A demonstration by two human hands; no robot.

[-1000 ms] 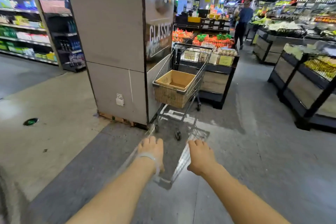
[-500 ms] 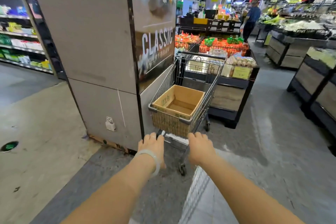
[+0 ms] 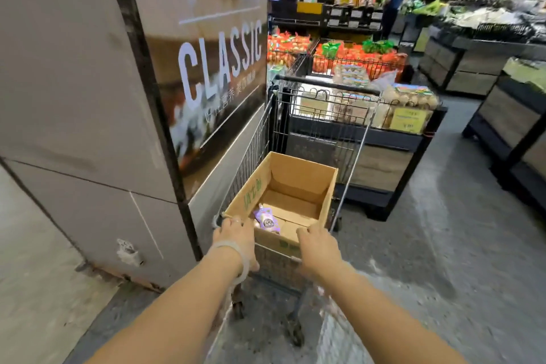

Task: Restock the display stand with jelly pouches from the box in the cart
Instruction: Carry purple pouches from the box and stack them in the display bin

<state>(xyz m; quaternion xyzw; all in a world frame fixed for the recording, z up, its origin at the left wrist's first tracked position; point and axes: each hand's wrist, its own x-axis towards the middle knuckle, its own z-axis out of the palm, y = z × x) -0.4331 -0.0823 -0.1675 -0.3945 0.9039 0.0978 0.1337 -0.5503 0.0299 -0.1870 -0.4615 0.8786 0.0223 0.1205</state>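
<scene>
A wire shopping cart [image 3: 351, 162] stands in front of me beside a tiled pillar. An open cardboard box [image 3: 328, 186] sits inside it. A purple jelly pouch [image 3: 267, 220] lies at the box's near end on the cardboard bottom. My left hand [image 3: 236, 238] reaches the near left corner of the cart, fingers curled over the rim at the box's edge. My right hand [image 3: 317, 245] grips the near edge of the box and cart on the right. A pale band circles my left wrist.
The pillar [image 3: 88, 112] with a "CLASSIC" poster [image 3: 220, 62] rises close on the left. A black display stand [image 3: 384, 142] with egg cartons and a yellow price sign stands just beyond the cart. Produce stands [image 3: 508, 115] line the right aisle; a person [image 3: 393, 0] stands far back.
I have walked up to the cart. Both hands, earlier stretched out in the air short of it, now rest on its near end, and the pouch in the box has come into view.
</scene>
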